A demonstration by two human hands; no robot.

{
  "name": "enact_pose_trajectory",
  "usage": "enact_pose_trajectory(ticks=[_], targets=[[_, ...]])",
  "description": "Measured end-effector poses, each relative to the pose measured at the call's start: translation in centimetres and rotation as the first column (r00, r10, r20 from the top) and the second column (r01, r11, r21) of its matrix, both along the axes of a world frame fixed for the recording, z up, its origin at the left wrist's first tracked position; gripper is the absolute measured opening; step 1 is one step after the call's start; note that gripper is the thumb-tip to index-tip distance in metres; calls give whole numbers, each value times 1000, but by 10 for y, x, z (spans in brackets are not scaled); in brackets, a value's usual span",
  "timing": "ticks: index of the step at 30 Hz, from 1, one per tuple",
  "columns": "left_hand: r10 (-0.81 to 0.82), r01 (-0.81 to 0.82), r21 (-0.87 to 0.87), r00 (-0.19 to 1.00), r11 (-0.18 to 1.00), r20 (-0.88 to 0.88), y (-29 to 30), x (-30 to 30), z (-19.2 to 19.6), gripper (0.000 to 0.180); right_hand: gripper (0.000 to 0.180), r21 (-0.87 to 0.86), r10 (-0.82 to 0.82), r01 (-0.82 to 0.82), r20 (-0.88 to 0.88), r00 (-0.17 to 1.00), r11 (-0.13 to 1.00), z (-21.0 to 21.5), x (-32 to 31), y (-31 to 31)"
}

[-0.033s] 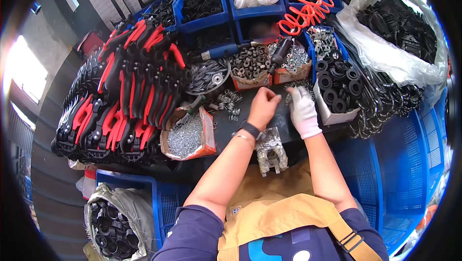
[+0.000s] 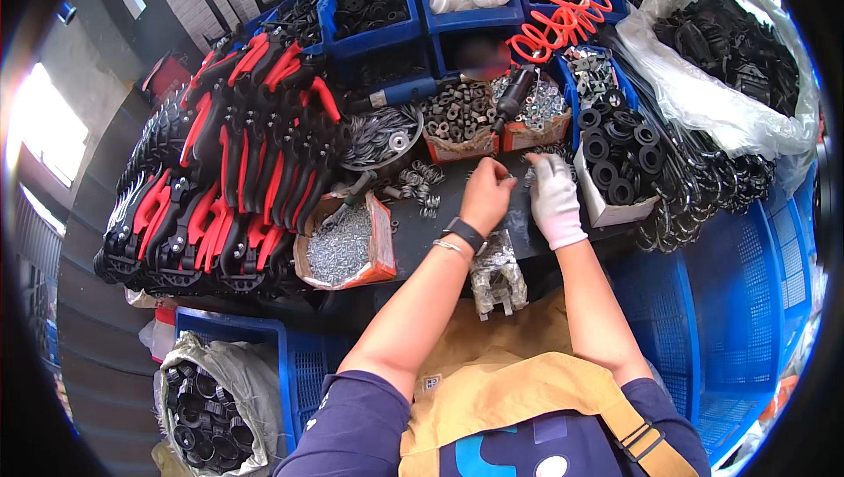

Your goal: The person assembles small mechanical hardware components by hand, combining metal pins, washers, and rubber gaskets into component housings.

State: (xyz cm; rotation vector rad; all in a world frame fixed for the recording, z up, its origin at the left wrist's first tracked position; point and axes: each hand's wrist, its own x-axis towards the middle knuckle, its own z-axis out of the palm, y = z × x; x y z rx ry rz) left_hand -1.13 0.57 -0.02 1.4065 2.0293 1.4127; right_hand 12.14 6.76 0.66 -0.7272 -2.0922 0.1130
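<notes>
Head view: left hand (image 2: 485,198) and right hand (image 2: 556,203) side by side over the desk (image 2: 420,235)

The bare left hand had its thumb and fingertips drawn close together; whether its grip had hold of anything could not be told. The gloved right hand reached forward, its fingers bent down at a small heap of silvery coils (image 2: 559,152); how far open its grip was, and whether it had hold of a coil, could not be told. That heap lay beside the white box (image 2: 618,206) of black rings; a second coil heap (image 2: 420,180) lay left of the left hand. Between the forearms, at the near edge of the desk, sat a forked metal block (image 2: 499,272); farther left stood a carton (image 2: 383,235) of small silvery parts, beside a stack of black-and-red handles (image 2: 233,160).
</notes>
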Motion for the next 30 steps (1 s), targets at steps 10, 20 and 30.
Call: enact_pose_trajectory(ticks=[10, 20, 30], targets=[[155, -460, 542, 843, 703, 515, -77, -39, 59, 17, 28, 133, 259, -302, 266, 928, 944, -2, -53, -28], [333, -309, 190, 937, 932, -110, -91, -62, 23, 37, 19, 137, -74, 11, 471, 879, 991, -7, -49, 7], [343, -520, -32, 608, 854, -715, -42, -67, 0, 20, 30, 263, -69, -26, 346, 936, 965, 2, -19, 0]])
